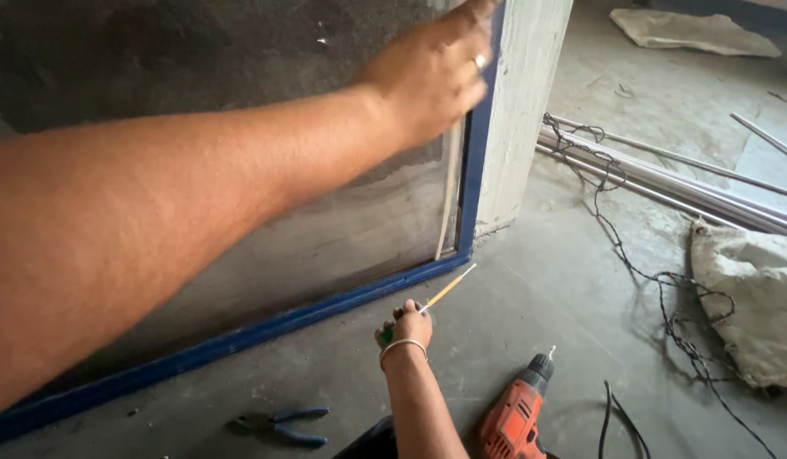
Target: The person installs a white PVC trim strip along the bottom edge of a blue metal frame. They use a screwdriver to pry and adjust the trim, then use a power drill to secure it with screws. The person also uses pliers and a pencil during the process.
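Bracing the blue-framed panel point(240, 336) upright against the concrete pillar point(521, 102), the left hand point(431, 72) presses closed fingers on its right edge, while the right hand point(406, 327) pinches a thin screwdriver point(448, 289) toward the lower corner, pliers point(278, 422) and orange drill point(517, 412) lying nearby on the floor.

A single head-worn camera looks steeply down and forward at a grey concrete floor point(512, 306). A blue-framed panel point(240, 336) leaning against a pillar point(521, 110) fills the view from nine to twelve o'clock, very near. Metal pipes point(682, 183) lie farther off at two o'clock; an orange drill point(512, 416) sits close at six.
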Motion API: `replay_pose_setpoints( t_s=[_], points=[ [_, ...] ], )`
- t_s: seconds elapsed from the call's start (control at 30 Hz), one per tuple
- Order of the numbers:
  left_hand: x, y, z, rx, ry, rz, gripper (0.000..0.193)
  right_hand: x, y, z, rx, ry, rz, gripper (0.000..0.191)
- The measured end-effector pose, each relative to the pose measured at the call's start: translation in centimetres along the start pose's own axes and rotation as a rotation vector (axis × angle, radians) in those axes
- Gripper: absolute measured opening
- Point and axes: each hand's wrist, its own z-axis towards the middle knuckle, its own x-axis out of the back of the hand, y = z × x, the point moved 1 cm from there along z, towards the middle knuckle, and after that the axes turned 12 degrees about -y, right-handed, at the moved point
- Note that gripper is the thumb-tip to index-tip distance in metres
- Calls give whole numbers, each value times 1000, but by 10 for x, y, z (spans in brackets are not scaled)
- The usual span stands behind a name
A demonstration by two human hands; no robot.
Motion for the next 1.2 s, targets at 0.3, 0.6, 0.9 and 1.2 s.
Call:
replay_pose_setpoints(
  t_s=[0.3,0.6,0.9,1.2],
  points=[
    [-42,-7,-60,-155,-496,-532,24,-3,0,0,5,-16,-1,10],
    [-58,30,-181,71,-1050,-911,34,-8,-8,-18,45,10,-56,11],
    [-77,126,-275,330,-1306,-1311,50,-10,-6,-23,56,16,-91,10],
    [-127,240,-331,455,-1353,-1648,51,-10,-2,-22,52,25,-120,10]
  ],
)
